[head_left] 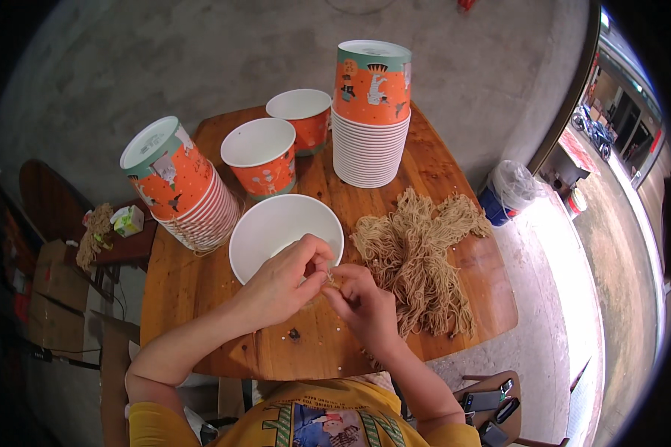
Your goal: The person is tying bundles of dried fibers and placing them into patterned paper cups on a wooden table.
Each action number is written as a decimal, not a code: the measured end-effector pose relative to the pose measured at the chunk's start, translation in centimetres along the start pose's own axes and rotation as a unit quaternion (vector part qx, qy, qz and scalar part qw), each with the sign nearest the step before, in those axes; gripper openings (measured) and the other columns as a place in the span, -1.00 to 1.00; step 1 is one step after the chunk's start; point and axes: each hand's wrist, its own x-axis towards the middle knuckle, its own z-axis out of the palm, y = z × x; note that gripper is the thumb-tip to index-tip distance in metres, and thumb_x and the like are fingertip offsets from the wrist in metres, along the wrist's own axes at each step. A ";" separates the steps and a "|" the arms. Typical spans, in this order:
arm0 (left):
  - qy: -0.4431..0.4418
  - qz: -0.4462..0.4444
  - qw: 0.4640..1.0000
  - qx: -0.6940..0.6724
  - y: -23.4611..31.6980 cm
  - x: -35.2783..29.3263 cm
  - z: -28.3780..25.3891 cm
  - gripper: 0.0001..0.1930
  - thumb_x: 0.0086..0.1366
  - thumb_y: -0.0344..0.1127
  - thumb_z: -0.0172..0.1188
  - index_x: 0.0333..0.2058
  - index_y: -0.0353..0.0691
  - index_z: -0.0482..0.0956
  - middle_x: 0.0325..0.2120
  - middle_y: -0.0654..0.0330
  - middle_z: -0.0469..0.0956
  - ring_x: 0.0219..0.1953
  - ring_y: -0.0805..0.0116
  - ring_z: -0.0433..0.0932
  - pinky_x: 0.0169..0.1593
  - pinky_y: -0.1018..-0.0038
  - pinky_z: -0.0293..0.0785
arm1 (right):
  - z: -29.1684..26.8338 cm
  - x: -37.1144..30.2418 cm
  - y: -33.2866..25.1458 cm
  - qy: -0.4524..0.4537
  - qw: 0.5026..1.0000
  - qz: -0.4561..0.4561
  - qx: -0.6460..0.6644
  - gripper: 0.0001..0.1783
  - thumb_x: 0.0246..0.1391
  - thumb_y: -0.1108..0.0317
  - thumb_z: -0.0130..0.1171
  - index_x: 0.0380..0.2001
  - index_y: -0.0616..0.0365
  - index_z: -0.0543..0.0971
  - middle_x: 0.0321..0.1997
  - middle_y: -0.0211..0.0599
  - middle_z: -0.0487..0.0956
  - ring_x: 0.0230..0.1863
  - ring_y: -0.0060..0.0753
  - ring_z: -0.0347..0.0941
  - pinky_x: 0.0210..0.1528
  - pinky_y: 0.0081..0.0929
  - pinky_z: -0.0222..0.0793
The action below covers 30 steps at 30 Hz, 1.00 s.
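Observation:
My left hand (287, 279) is bent over the near right rim of a white paper bucket (257, 242), its fingers curled in a pinch. Close against it, my right hand (365, 304) also pinches. Between the fingertips shows a small pale, stringy or clear bit, too small to name. Right of my hands lies a heap of tan twine strands (421, 261), spread over the wooden table (313, 354). Tiny white specks are scattered on the wood near my wrists.
Inverted orange bucket stacks stand at left (175, 186) and far right (371, 112). Two upright orange buckets stand between them, one nearer (265, 167), one behind (306, 123). A lined blue bin (503, 197) is right of the table; phones lie on a stool (484, 402).

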 end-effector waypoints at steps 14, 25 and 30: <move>0.009 0.031 0.997 0.070 0.2 -0.1 -0.3 -0.84 0.25 -0.47 0.07 -0.19 -0.23 0.39 -0.37 0.15 0.44 -0.27 0.19 0.45 -0.19 0.33 0.42 | 0.3 -0.5 -0.1 0.016 0.996 -0.021 -0.085 -0.73 -0.01 0.44 0.33 -0.26 0.05 0.47 -0.73 -0.46 0.34 -0.75 -0.54 0.30 -0.65 -0.55 0.27; 0.013 0.060 0.994 0.093 -0.3 0.0 -0.5 -0.78 0.19 -0.53 0.10 -0.16 -0.25 0.43 -0.36 0.19 0.43 -0.26 0.26 0.46 -0.12 0.40 0.42 | -0.4 -1.5 -0.5 -0.019 0.998 0.060 -0.029 -0.70 0.08 0.37 0.23 -0.14 0.05 0.40 -0.66 -0.36 0.50 -0.68 -0.35 0.50 -0.61 -0.42 0.40; 0.011 0.050 0.995 0.091 0.0 -0.1 -0.5 -0.79 0.20 -0.52 0.10 -0.17 -0.25 0.43 -0.37 0.20 0.44 -0.26 0.27 0.46 -0.13 0.40 0.42 | -0.3 -1.7 -0.1 -0.028 0.997 0.074 -0.004 -0.75 0.08 0.42 0.20 -0.18 0.05 0.40 -0.62 -0.23 0.52 -0.61 -0.19 0.53 -0.57 -0.35 0.41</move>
